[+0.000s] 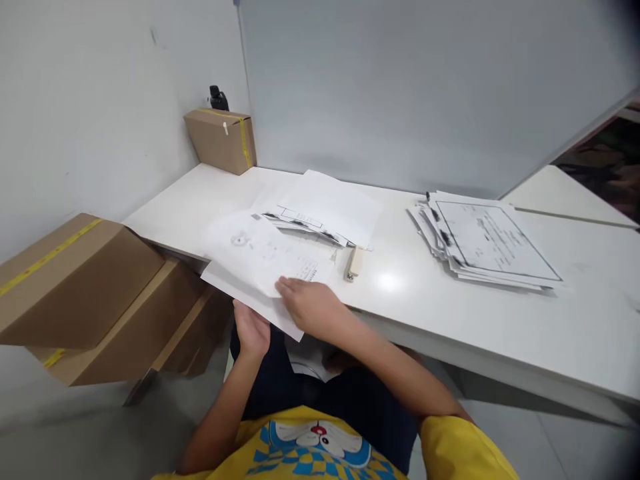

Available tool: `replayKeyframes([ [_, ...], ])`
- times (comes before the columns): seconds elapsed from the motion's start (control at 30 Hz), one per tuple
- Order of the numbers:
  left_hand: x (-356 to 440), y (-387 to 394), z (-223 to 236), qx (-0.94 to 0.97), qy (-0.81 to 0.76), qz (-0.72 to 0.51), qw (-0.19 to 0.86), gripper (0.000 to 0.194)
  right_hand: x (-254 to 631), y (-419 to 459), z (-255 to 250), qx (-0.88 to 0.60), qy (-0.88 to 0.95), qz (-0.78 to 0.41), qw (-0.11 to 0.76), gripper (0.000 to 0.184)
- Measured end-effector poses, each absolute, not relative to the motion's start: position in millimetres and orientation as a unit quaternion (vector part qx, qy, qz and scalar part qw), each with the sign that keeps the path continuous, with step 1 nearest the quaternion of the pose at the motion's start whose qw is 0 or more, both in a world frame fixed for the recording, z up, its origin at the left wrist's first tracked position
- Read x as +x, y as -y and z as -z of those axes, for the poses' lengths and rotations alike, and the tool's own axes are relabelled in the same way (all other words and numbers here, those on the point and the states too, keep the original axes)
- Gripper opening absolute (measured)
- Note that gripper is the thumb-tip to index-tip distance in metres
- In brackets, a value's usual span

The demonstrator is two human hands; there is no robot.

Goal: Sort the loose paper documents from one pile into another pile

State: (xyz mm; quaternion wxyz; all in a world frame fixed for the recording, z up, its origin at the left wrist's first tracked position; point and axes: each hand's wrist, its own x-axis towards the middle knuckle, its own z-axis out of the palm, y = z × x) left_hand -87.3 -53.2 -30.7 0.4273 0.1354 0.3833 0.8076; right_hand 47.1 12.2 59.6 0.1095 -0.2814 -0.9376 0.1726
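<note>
Printed sheets of paper (270, 253) extend over the table's front edge, one sheet lifted and curved above another. My right hand (310, 307) pinches the near edge of the upper printed sheet, fingers bent together. From below, my left hand (251, 328) supports the lower sheet at its near edge; its fingertips are hidden beneath the paper. Just right of the sheets lies a cream stapler (355, 264), apart from both hands. Behind them, a few more papers (330, 193) lie loosely on the table, some with dark-smudged edges.
A thick stack of printed papers (495, 240) lies on the right of the white table (400, 313). One cardboard box (223, 141) stands in the back left corner, with a black object (219, 99) behind it. Several taped cardboard boxes (90, 280) are piled left of the table.
</note>
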Motion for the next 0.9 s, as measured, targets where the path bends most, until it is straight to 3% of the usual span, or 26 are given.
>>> replayKeyframes([
  [0.07,-91.3,52.1,25.3,0.128,-0.402,-0.784,0.456,0.058,39.3,11.8,-38.2,-0.295,0.936,-0.162,0.1,0.047],
  [0.13,-95.1,50.5,23.0,0.113,-0.43,-0.764,0.468,0.047,42.7,30.9,-13.9,-0.324,0.92,-0.171,0.142,0.048],
  [0.3,-98.2,58.0,32.0,0.098,-0.408,-0.774,0.474,0.039,73.5,63.2,39.5,-0.515,0.709,-0.241,0.416,0.053],
  [0.37,-95.6,69.3,42.9,0.087,-0.396,-0.765,0.501,0.041,81.3,70.8,52.9,-0.559,0.571,-0.358,0.482,0.058],
  [0.5,-89.4,95.6,68.6,0.101,-0.395,-0.704,0.581,0.055,87.4,77.9,58.0,-0.467,0.388,-0.629,0.485,0.061],
  [0.63,-102.6,90.3,68.3,0.193,-0.376,-0.694,0.583,0.056,115.2,64.4,33.6,-0.478,0.384,-0.563,0.554,0.049],
  [0.73,-129.0,51.1,43.2,0.302,-0.346,-0.716,0.525,0.052,159.3,36.8,0.5,-0.49,0.452,-0.468,0.579,0.042],
  [0.9,-161.8,-39.3,3.0,0.51,-0.359,-0.686,0.374,0.074,221.7,-17.2,-45.5,-0.457,0.56,-0.383,0.575,0.037],
])
